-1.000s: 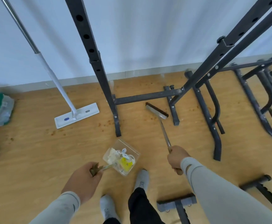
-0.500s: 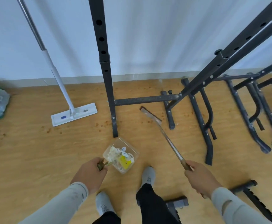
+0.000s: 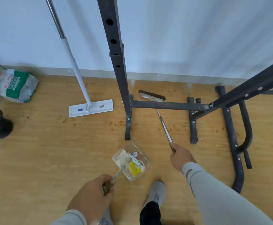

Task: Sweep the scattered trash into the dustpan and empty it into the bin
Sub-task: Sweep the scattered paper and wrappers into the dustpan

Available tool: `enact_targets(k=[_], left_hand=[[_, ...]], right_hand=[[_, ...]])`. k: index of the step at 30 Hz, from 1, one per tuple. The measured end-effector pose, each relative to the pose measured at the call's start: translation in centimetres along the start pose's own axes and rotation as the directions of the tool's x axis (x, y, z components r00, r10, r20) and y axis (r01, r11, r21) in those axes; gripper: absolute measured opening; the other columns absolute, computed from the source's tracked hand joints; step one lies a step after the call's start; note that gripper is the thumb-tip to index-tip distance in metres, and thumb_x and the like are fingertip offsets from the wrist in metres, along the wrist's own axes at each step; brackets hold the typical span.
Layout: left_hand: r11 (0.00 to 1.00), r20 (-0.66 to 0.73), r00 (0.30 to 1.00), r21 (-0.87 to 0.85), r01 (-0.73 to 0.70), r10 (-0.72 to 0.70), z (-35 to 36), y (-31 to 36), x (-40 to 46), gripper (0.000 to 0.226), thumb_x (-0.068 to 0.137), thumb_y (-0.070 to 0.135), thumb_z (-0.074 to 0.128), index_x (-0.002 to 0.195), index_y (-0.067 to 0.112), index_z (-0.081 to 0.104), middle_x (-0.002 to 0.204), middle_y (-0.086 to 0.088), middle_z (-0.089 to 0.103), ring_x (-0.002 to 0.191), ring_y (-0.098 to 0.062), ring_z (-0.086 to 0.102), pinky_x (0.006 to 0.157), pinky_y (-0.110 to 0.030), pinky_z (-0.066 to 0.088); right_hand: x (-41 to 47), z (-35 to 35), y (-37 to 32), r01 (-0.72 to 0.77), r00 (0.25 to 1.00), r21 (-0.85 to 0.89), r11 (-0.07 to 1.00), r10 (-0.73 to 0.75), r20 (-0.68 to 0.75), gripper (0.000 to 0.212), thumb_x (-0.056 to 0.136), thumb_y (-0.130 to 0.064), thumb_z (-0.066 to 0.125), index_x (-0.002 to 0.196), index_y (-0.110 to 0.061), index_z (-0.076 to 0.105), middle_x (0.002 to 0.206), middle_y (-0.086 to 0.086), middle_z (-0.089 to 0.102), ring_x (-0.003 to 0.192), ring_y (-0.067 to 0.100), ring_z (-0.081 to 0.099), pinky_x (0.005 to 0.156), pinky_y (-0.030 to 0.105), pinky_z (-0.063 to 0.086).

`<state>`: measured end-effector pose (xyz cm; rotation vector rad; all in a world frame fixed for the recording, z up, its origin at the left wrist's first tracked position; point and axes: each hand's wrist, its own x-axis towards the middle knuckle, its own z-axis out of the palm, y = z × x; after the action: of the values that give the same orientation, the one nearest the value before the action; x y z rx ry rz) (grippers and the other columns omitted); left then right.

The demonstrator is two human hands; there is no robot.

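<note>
the left hand (image 3: 90, 197) curls round the handle of the dustpan (image 3: 130, 161), which sits full of wrappers just ahead of the feet; a tilt may spill it. the right hand (image 3: 181, 157) grips the broom (image 3: 152, 96), reaching past the rack bar (image 3: 168, 105), where it may snag. crumbs (image 3: 116, 123) dot the wood floor (image 3: 35, 159). a mop (image 3: 90, 108) leans on the wall.

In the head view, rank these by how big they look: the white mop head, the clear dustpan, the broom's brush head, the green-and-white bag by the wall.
1. White mop head and green-and-white bag: look about alike, so not ranked.
2. Clear dustpan: nearer the camera, so its looks flatter it.
3. Brush head: smallest, partly hidden behind the rack's crossbar.
</note>
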<state>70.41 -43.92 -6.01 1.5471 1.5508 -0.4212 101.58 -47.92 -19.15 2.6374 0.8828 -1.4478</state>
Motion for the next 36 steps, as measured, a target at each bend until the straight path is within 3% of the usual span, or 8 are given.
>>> enact_targets(k=[5,9,13,17,22,25,30,36], left_hand=[[1.000,-0.018,1.000,0.011,0.012,-0.012,-0.9,0.8,-0.5,0.023,0.095,0.039,0.064,0.089,0.052,0.047,0.089,0.024,0.065,0.087,0.000,0.064,0.083,-0.017,0.049],[1.000,-0.038,0.999,0.004,0.012,-0.012,-1.2,1.2,-1.1,0.020,0.095,0.041,0.063,0.106,0.048,0.047,0.096,0.022,0.067,0.092,-0.003,0.064,0.085,-0.017,0.049],[0.999,-0.055,0.998,-0.038,0.002,-0.004,-1.4,2.0,-1.4,0.023,0.094,0.040,0.066,0.104,0.050,0.048,0.090,0.027,0.064,0.083,0.005,0.061,0.073,-0.009,0.045],[0.997,-0.077,0.997,-0.071,-0.008,0.003,-0.5,4.1,-0.5,0.025,0.091,0.041,0.069,0.092,0.056,0.050,0.089,0.018,0.070,0.089,-0.003,0.066,0.081,-0.015,0.050],[0.990,-0.147,0.987,-0.115,-0.084,0.066,1.1,8.3,2.3,0.019,0.092,0.043,0.067,0.086,0.052,0.052,0.088,0.019,0.069,0.086,0.002,0.064,0.074,-0.009,0.047],[0.983,-0.178,0.982,-0.161,-0.094,0.064,2.1,10.1,4.7,0.014,0.092,0.042,0.067,0.084,0.046,0.056,0.083,0.017,0.068,0.081,0.003,0.063,0.068,-0.010,0.045],[0.979,-0.137,0.986,-0.169,-0.115,0.092,3.4,12.4,6.9,0.010,0.095,0.037,0.065,0.086,0.033,0.063,0.050,0.020,0.056,0.046,-0.001,0.052,0.048,-0.013,0.037],[0.990,-0.056,0.990,-0.053,-0.132,0.129,4.7,14.7,5.8,0.012,0.098,0.038,0.058,0.107,0.032,0.062,0.072,0.011,0.058,0.065,-0.011,0.055,0.063,-0.024,0.044]], right_hand=[[-3.7,-0.3,6.5,-0.042,0.998,-0.218,0.975,0.052,0.038,0.067,0.098,-0.015,0.037,0.156,-0.046,0.030,0.107,0.000,0.064,0.082,0.017,0.064,0.076,0.033,0.058],[-5.8,0.0,9.9,-0.010,1.000,-0.193,0.981,0.015,0.022,0.061,0.101,-0.025,0.039,0.156,-0.047,0.029,0.102,-0.003,0.064,0.086,0.012,0.063,0.082,0.032,0.057],[-4.9,1.0,9.8,0.062,0.998,-0.137,0.989,-0.065,-0.018,0.059,0.103,-0.028,0.041,0.157,-0.047,0.026,0.095,-0.005,0.059,0.082,0.009,0.061,0.080,0.031,0.056],[-0.3,2.6,7.8,0.110,0.989,-0.098,0.989,-0.119,-0.084,0.058,0.105,-0.028,0.039,0.159,-0.041,0.022,0.099,-0.005,0.056,0.080,0.012,0.060,0.072,0.032,0.054],[7.2,4.7,4.5,0.161,0.978,-0.067,0.985,-0.169,-0.124,0.059,0.105,-0.028,0.040,0.160,-0.037,0.024,0.125,0.006,0.059,0.106,0.026,0.061,0.088,0.040,0.054],[12.0,4.9,2.4,0.182,0.974,-0.167,0.969,-0.201,-0.103,0.059,0.104,-0.027,0.038,0.160,-0.040,0.024,0.131,0.006,0.059,0.113,0.028,0.061,0.087,0.038,0.053],[13.4,3.1,3.3,0.148,0.984,-0.448,0.882,-0.175,-0.020,0.073,0.097,-0.011,0.032,0.160,-0.043,0.012,0.121,0.004,0.054,0.101,0.027,0.063,0.075,0.037,0.051],[6.8,-5.0,15.8,0.002,0.994,-0.620,0.785,-0.072,-0.088,0.079,0.098,-0.005,0.026,0.158,-0.051,0.005,0.095,-0.006,0.049,0.076,0.012,0.060,0.074,0.032,0.057]])
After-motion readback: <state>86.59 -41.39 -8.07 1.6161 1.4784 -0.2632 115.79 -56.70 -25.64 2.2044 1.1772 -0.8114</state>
